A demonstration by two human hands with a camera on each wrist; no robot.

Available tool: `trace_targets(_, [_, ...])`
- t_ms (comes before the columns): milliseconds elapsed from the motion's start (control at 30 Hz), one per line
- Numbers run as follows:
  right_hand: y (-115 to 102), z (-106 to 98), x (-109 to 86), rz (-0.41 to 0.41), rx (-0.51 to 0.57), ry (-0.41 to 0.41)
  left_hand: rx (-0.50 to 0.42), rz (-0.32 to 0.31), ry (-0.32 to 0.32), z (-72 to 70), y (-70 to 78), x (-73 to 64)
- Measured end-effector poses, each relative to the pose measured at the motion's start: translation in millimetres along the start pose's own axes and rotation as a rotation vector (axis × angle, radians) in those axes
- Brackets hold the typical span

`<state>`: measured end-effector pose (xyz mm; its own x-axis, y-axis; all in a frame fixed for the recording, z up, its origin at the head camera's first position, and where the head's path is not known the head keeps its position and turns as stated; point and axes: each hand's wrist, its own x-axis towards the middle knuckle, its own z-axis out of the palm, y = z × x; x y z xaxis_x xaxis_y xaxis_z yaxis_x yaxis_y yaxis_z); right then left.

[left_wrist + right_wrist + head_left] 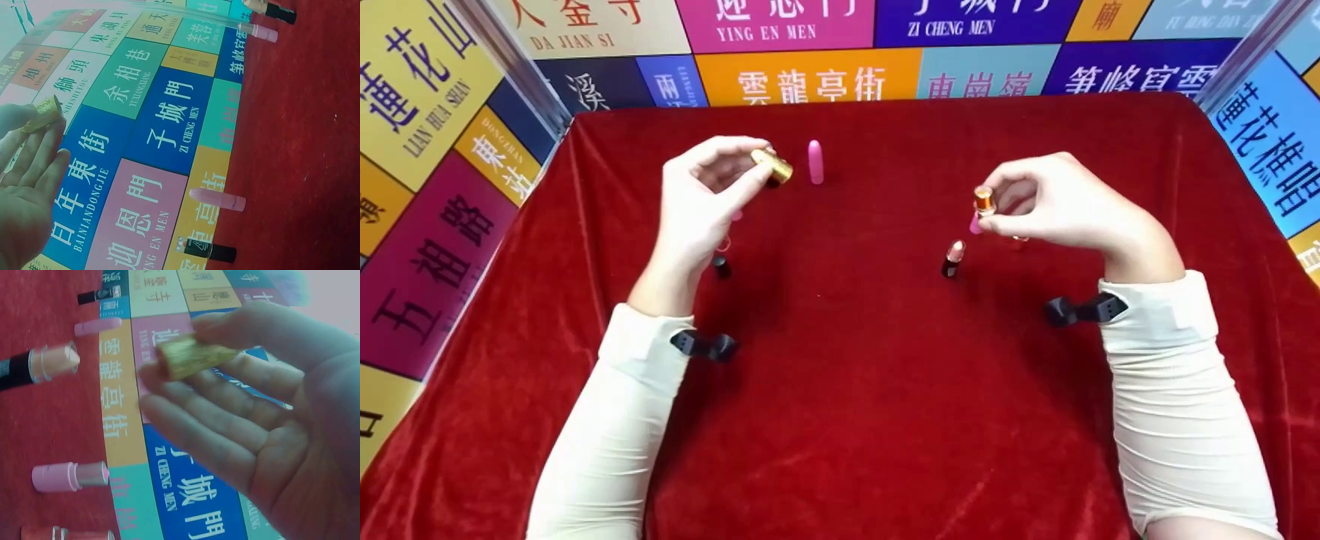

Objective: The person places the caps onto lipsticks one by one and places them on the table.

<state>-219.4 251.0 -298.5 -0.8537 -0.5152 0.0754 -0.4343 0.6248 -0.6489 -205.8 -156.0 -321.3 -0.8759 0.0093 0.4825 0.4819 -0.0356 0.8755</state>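
My left hand (701, 187) pinches a small gold tube (774, 166) between thumb and fingertips, raised over the left back of the red cloth. The left wrist view shows the tube's gold end beyond the thumb. On the right, my other hand (1069, 199) holds a second gold tube (984, 199) at its fingertips, upper end tilted toward the camera. The right wrist view shows this tube's (194, 357) shiny gold wall, thumb on one side and fingers on the other. A lipstick with black base and pale tip (953, 259) stands just below the right hand.
A pink bullet-shaped tube (815, 162) stands at the back. Near the left wrist is a small black tube (721, 266). A pink lipstick with a clear cap (64, 477) and a reddish tube (67, 533) stand near the right hand. Printed panels (810, 79) wall the table's back and sides.
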Motion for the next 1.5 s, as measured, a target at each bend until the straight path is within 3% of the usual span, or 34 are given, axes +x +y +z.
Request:
trace_targets(100, [-4.8, 3.9, 0.9, -0.027, 0.068, 0.046, -0.060, 0.025, -0.025, 1.2, -0.7, -0.6])
trace_targets(200, [-8.1, 8.5, 3.2, -0.062, 0.043, 0.083, -0.098, 0.033, -0.042, 1.8, -2.7, -1.0])
trace_targets(367, [-5.6, 12.9, 7.0, -0.075, -0.014, 0.096, -0.112, 0.023, -0.024, 2.5, -5.1, -1.6])
trace_targets(800, [-13.4, 20.9, 10.4, -0.105, -0.013, 0.156, -0.138, 0.021, -0.008, 10.5, -1.2, -3.6])
trace_targets(1200, [-21.1, 41.2, 18.9, -0.183, -0.029, 0.136, -0.124, -0.004, -0.009, 27.0, -0.9, -11.5])
trace_targets(1500, [-30.7, 53.3, 19.7, -0.220, -0.004, 0.123, -0.096, -0.027, -0.068, 45.5, -7.3, -19.6])
